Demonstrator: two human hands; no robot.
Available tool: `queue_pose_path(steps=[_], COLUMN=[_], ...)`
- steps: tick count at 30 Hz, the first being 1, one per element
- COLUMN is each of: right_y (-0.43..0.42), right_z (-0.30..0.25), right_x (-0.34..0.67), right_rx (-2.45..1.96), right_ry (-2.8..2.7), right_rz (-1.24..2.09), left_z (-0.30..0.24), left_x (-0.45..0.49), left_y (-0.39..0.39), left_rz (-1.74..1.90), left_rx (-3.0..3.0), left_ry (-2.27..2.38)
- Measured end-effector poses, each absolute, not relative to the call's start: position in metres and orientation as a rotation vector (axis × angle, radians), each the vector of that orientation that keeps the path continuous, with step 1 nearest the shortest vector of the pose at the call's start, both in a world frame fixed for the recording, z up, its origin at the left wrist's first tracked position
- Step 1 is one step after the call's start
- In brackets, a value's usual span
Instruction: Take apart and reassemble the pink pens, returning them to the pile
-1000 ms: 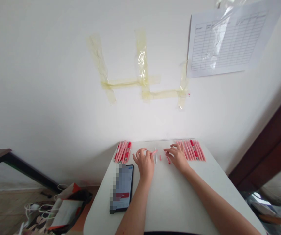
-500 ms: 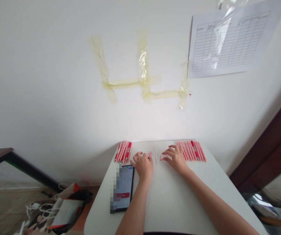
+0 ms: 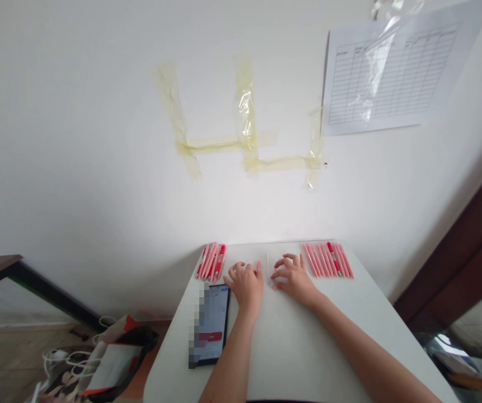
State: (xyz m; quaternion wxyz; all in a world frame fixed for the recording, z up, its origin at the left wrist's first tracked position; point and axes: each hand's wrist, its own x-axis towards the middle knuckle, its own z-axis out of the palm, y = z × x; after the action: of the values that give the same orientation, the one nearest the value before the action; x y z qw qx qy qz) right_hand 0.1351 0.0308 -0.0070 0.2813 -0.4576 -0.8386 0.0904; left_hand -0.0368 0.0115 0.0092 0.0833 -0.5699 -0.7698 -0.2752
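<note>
My left hand (image 3: 247, 285) rests on the white table with its fingers bent and apart. By its thumb stands out a pink pen part (image 3: 258, 265), partly hidden by the hand; I see no firm grip on it. A thin white pen refill (image 3: 267, 266) lies between my two hands. My right hand (image 3: 296, 279) is just right of the refill, low over the table, fingers curled and spread. Its fingertips come close to the refill's near end; whether they touch it is unclear. What lies beneath the right fingers is hidden.
Pink and red pens (image 3: 211, 262) lie bunched at the table's back left. Another row of pens (image 3: 328, 259) lies at the back right. A phone (image 3: 213, 324) lies beside my left forearm. The wall (image 3: 118, 196) rises behind the table (image 3: 299, 358); bags (image 3: 115, 358) sit on the floor left.
My right hand has shifted left and slightly down toward the refill. The small pink pieces by its fingertips are now covered. My left hand has stayed almost still.
</note>
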Motion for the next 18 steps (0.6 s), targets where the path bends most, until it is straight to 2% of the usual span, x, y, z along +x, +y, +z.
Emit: queue_pose_path(steps=[18], right_y=[0.0286], right_z=[0.0008], right_x=[0.1351], right_rx=[-1.277], right_ry=[-2.268], right_rz=[0.271], left_z=[0.0098], left_x=[-0.0363], left_y=[0.0107], left_rz=[-0.851], left_rx=[-1.702], left_ry=[-2.307])
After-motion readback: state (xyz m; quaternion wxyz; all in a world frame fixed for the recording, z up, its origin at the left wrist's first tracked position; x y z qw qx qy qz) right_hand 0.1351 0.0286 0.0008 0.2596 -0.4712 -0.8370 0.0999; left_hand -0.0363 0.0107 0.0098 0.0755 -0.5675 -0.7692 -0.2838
